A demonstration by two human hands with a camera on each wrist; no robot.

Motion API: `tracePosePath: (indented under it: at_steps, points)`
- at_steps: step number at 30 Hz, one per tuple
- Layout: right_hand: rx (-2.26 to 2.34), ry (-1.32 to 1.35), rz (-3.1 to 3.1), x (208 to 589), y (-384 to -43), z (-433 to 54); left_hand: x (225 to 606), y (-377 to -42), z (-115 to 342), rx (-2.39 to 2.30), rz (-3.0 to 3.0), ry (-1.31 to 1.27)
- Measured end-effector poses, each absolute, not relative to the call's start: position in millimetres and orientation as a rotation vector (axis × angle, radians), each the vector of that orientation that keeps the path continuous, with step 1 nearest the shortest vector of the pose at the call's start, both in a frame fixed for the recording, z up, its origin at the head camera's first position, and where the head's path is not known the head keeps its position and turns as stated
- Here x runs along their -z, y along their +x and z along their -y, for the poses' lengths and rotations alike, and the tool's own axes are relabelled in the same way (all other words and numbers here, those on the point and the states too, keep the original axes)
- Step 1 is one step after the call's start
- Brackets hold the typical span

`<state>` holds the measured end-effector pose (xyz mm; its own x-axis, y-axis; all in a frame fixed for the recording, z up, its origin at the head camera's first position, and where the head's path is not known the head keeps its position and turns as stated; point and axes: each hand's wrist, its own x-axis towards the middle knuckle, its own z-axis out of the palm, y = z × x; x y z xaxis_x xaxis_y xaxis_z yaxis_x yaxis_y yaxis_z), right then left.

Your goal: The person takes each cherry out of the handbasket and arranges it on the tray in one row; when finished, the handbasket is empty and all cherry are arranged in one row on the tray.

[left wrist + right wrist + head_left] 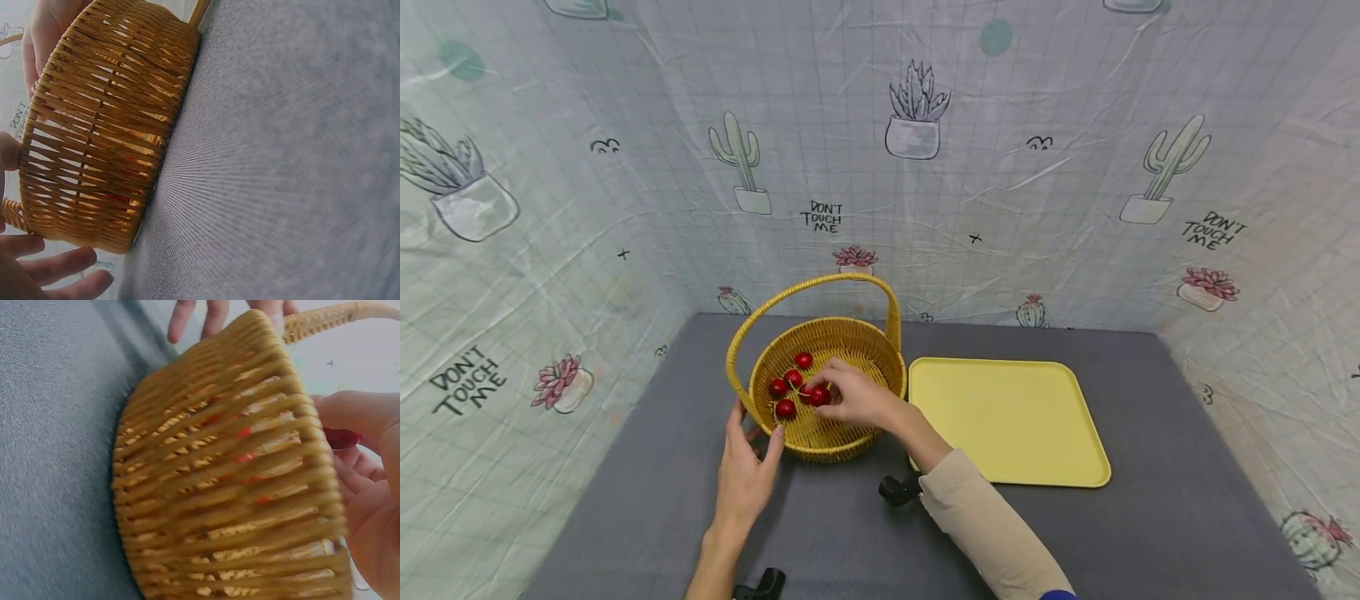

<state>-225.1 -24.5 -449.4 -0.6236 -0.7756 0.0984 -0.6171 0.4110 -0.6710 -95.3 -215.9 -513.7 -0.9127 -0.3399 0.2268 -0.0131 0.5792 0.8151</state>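
Note:
A yellow woven basket point(827, 450) with a tall arched handle stands on the grey table. Several red cherries point(786, 408) lie toward the left in it. My right hand point(853, 396) reaches over the rim and pinches a cherry point(340, 439) between thumb and fingers, inside the basket. At the basket's left front, my left hand point(747, 467) holds the rim beside the handle's base, thumb at the rim and other fingers spread along the outer wall. The left wrist view shows these fingers point(69, 265) beside the weave, which mostly hides the cherries there.
A flat yellow tray point(1007, 421) lies right of the basket, close to its side. Patterned cloth point(970, 192) hangs behind the table and along both sides. The basket's handle point(812, 286) arches above the cherries.

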Motion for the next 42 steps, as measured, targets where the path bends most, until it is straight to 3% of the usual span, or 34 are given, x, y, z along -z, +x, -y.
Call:
tracePosePath:
  at_steps: [21,42]
  points:
    - [1.312,-1.052,-2.541,432.0,-223.5,-42.9,518.7,-98.6,216.9,1.256,2.451,0.29]
    - [1.484,-0.747,-2.675,466.0,-238.1,-110.0,517.0,-97.3,214.9,1.273,2.453,0.294]
